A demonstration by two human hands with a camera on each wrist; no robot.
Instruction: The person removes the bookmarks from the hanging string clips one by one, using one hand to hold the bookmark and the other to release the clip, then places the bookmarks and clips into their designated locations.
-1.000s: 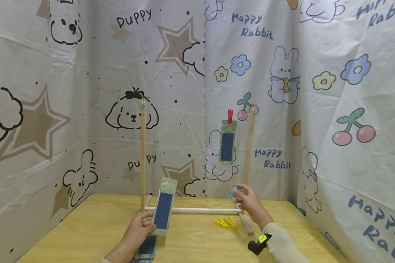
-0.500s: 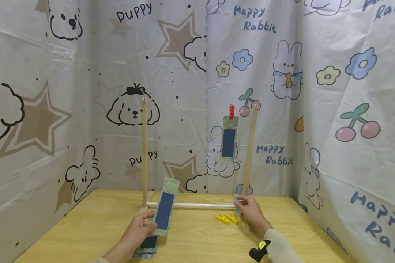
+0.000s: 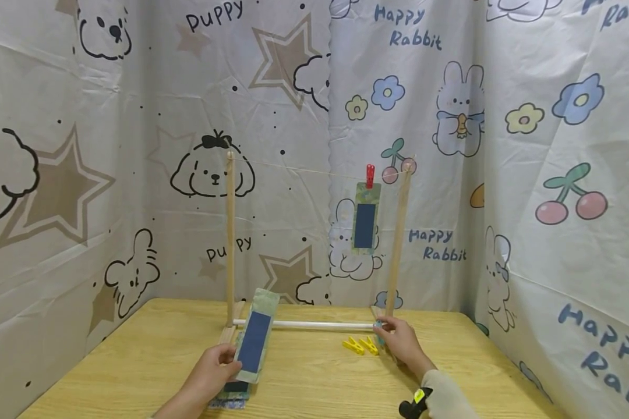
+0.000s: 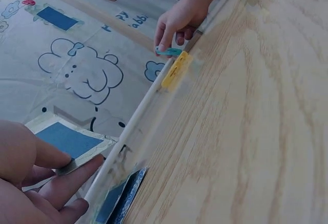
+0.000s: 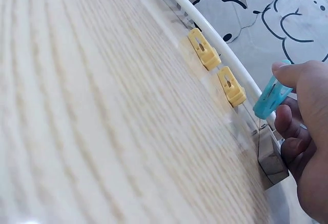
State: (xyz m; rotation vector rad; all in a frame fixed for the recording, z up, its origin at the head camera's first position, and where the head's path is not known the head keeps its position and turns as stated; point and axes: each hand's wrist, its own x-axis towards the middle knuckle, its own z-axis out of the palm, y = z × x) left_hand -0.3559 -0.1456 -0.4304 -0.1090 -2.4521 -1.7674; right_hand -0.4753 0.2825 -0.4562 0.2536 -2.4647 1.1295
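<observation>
My left hand (image 3: 213,370) pinches the lower edge of a green-bordered card strip (image 3: 258,336) with a dark blue panel, tilted above the table. In the left wrist view, thumb and fingers grip the strip (image 4: 65,141) at its edge. Beneath it lie more card strips (image 3: 229,402), partly hidden. My right hand (image 3: 402,343) holds a light blue clothespin (image 5: 271,98) between thumb and fingers, by the right foot of the wooden frame. Two yellow clothespins (image 3: 360,345) lie on the table just left of that hand. A red clothespin (image 3: 370,176) fixes another strip (image 3: 366,224) to the string.
The frame has a left post (image 3: 230,244), a right post (image 3: 399,244) and a white crossbar (image 3: 320,325) low between them. A thin string (image 3: 299,169) joins the post tops. Behind the wooden table (image 3: 314,384) hangs a printed curtain (image 3: 288,221).
My right hand has moved down with the light blue clothespin to the right end of the crossbar. My left hand has shifted slightly left and down with the strip.
</observation>
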